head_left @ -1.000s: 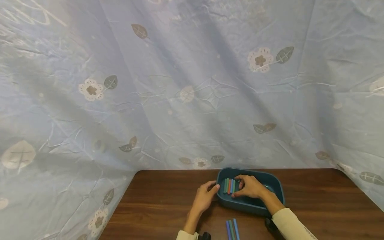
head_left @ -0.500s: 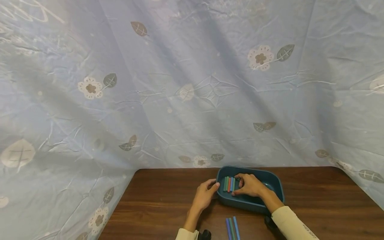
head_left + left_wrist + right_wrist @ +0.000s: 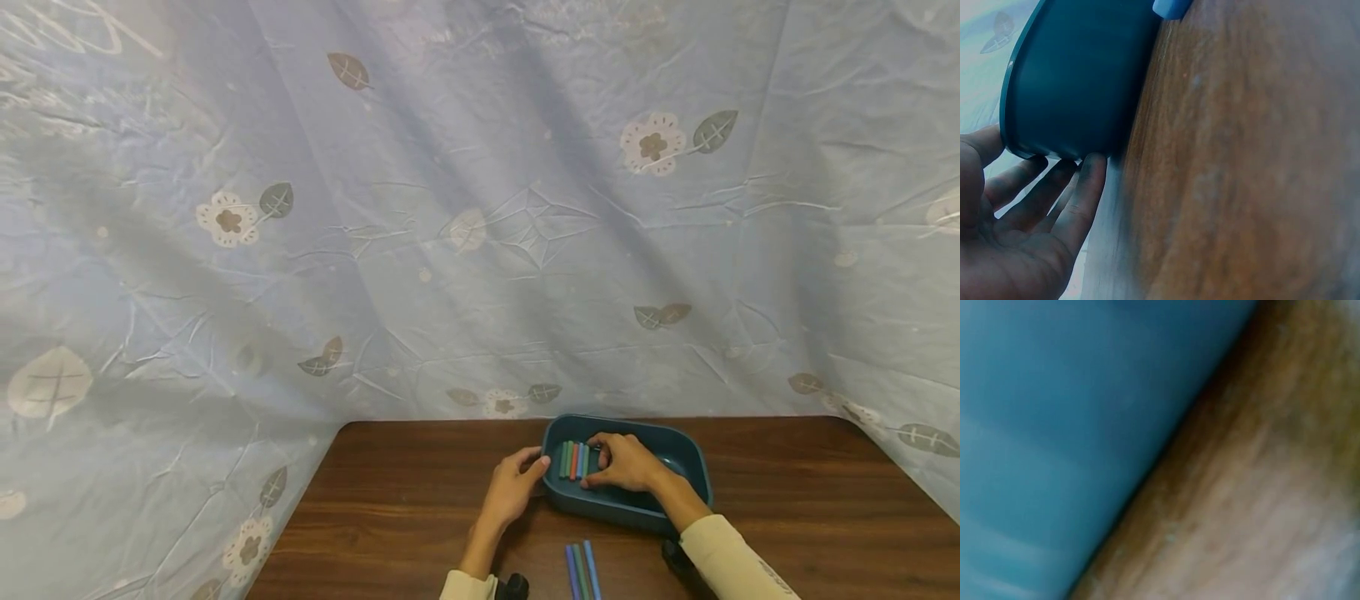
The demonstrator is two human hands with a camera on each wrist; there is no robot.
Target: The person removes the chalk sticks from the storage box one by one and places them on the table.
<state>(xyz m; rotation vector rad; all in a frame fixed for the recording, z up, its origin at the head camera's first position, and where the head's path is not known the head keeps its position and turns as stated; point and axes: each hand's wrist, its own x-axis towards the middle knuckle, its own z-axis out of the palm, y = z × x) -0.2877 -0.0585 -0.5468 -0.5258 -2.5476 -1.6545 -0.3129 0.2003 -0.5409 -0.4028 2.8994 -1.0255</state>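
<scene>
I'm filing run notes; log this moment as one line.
left grip: holds tray at rim | right grip: inside tray, beside stick row | three loose sticks: on table

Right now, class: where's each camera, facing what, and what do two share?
On head, facing forward and down at teal bin; left hand, right hand, forearms show.
On left wrist, facing bin's outside; left hand shows.
On right wrist, facing bin wall and wooden table; no hand.
Head and left wrist share bin, table, left hand.
</scene>
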